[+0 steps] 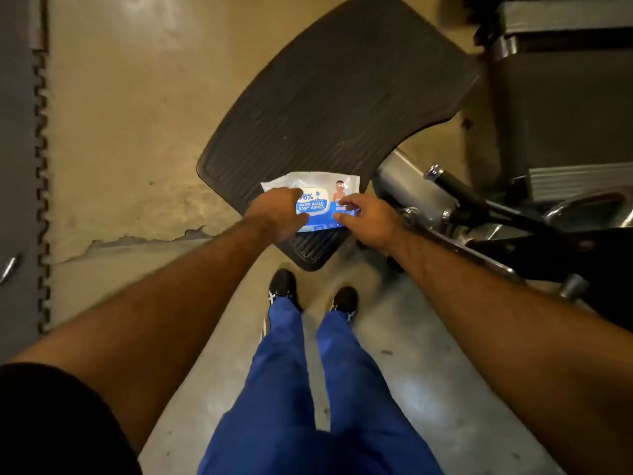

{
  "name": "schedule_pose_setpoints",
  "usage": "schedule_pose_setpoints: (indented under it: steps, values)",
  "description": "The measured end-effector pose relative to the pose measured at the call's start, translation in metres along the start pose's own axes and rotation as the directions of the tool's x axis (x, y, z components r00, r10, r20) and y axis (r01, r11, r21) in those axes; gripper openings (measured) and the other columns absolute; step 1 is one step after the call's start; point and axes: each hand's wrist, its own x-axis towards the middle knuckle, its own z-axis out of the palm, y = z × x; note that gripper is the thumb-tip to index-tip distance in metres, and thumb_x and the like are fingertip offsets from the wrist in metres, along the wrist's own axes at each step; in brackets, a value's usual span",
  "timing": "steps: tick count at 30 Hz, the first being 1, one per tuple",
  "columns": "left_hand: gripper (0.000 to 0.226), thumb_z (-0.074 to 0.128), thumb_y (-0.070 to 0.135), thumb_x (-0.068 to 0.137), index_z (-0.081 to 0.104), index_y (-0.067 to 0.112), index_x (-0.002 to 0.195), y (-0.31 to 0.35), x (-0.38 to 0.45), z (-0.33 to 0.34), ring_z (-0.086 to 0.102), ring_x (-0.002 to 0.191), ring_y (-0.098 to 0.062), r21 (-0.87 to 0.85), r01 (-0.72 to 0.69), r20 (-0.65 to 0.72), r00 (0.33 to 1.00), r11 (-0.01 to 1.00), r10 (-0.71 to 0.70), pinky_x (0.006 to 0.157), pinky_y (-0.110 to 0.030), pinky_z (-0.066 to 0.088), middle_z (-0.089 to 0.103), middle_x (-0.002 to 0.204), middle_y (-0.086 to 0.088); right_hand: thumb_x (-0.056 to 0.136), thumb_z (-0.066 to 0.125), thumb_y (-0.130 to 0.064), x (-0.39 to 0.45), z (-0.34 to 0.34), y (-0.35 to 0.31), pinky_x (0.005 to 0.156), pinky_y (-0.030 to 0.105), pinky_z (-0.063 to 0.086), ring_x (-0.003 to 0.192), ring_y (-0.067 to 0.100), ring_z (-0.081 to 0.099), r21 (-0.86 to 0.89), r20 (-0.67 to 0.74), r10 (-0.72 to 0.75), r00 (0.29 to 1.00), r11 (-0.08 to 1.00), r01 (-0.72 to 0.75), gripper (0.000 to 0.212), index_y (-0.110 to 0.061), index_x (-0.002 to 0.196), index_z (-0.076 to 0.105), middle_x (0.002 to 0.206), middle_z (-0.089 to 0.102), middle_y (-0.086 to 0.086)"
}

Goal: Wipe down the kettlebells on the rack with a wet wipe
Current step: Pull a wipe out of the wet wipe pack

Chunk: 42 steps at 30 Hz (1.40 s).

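Note:
A white and blue pack of baby wipes [315, 197] lies on a black ribbed rubber mat [335, 97] on the floor. My left hand [277, 210] grips the pack's left end, thumb at its near edge and fingers over the top. My right hand [366, 217] pinches at the pack's right part with thumb and fingertips. No kettlebell or rack can be made out for sure in this view.
Gym equipment with chrome tubes and a black bar [479, 207] crowds the right side. A dark interlocking foam mat [20, 166] runs along the left. Worn concrete floor [120, 132] lies between. My legs and black shoes [284, 286] stand just before the mat.

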Motion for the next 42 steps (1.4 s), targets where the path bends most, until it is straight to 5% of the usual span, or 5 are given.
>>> schedule_pose_setpoints:
  steps: [9,20,26,35,42]
  values:
    - [0.068,0.066,0.044,0.091,0.042,0.013,0.147,-0.016,0.057,0.03,0.044,0.128,-0.03,0.213,-0.156,-0.055,0.984,0.965,0.171,0.102,-0.041,0.047,0.045,0.143,-0.013,0.092,0.07,-0.043,0.054,0.035,0.018,0.093,0.035,0.053,0.112,0.021,0.061,-0.216,-0.024,-0.071,0.997,0.974,0.064,0.067,-0.027,0.151,0.043,0.128,0.063,0.005]
    - [0.072,0.051,0.045,0.099,0.025,0.008,0.155,-0.027,0.06,0.047,0.033,0.141,-0.032,0.352,-0.219,-0.034,0.969,0.91,0.246,0.114,-0.042,0.032,0.033,0.155,-0.018,0.087,0.073,-0.047,0.069,0.052,0.032,0.084,0.03,0.058,0.093,0.007,0.059,-0.143,-0.122,-0.11,0.986,0.985,0.092,0.066,-0.029,0.146,0.051,0.118,0.067,-0.001]
    - [0.066,0.051,0.043,0.1,0.035,0.004,0.151,-0.031,0.059,0.052,0.042,0.135,-0.036,0.387,-0.256,-0.053,0.953,0.886,0.299,0.111,-0.047,0.037,0.042,0.149,-0.022,0.084,0.077,-0.044,0.071,0.048,0.032,0.089,0.032,0.058,0.107,0.013,0.065,-0.076,-0.118,-0.11,0.987,0.992,0.102,0.065,-0.028,0.142,0.055,0.131,0.066,-0.001]
    - [0.043,0.036,0.039,0.106,0.061,0.008,0.123,-0.022,0.08,0.016,0.058,0.107,-0.028,0.147,-0.228,-0.248,0.934,0.963,0.259,0.091,-0.037,0.046,0.064,0.118,-0.014,0.083,0.078,-0.045,0.073,0.049,0.027,0.088,0.039,0.059,0.116,0.017,0.063,-0.03,-0.106,-0.06,0.993,0.998,0.057,0.067,-0.029,0.142,0.051,0.134,0.064,0.0]
    - [0.027,0.061,0.033,0.095,0.057,0.012,0.11,-0.023,0.105,0.014,0.054,0.101,-0.024,-0.153,0.012,-0.467,0.881,0.988,-0.083,0.084,-0.03,0.044,0.059,0.111,-0.008,0.084,0.077,-0.045,0.073,0.05,0.026,0.083,0.036,0.06,0.11,0.015,0.064,-0.058,-0.092,-0.039,0.995,0.998,0.033,0.066,-0.032,0.142,0.048,0.129,0.063,-0.001]
